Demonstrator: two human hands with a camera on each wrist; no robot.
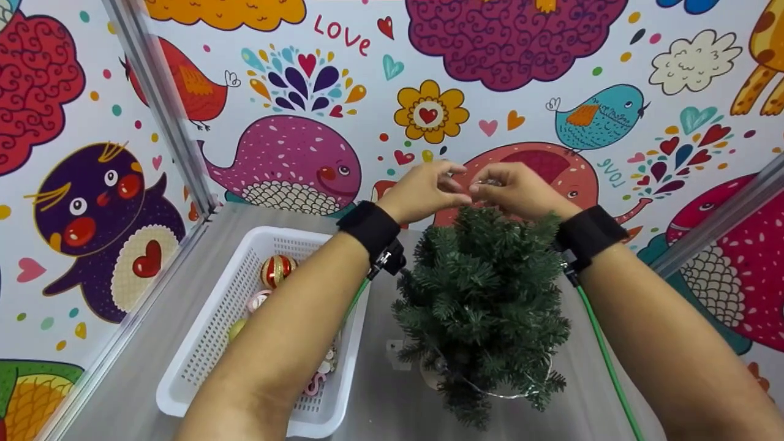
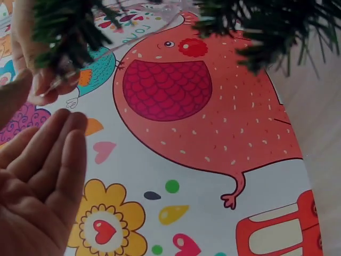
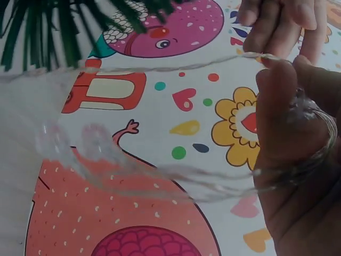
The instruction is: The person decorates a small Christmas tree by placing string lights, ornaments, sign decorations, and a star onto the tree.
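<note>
My right hand [image 1: 517, 190], behind the top of a small artificial Christmas tree [image 1: 484, 288], pinches a thin clear fairy-light string [image 3: 186, 65] between thumb and finger. Loose loops of the string hang from that hand in the right wrist view. Fingertips nearly meeting it, my left hand [image 1: 422, 193] is on the other side, its fingers relaxed and parted from the thumb. In the left wrist view its palm [image 2: 37, 197] faces up with nothing gripped. More of the string crosses the tree's lower branches. Whether the left thumb touches the string is unclear.
Left of the tree stands a white perforated basket [image 1: 211, 312]. Inside are a red-and-gold ball [image 1: 277, 271], a yellowish ball [image 1: 236, 329] and a pink curled ornament [image 1: 315, 384], partly hidden by my left forearm. A patterned wall [image 1: 380, 98] rises close behind the hands.
</note>
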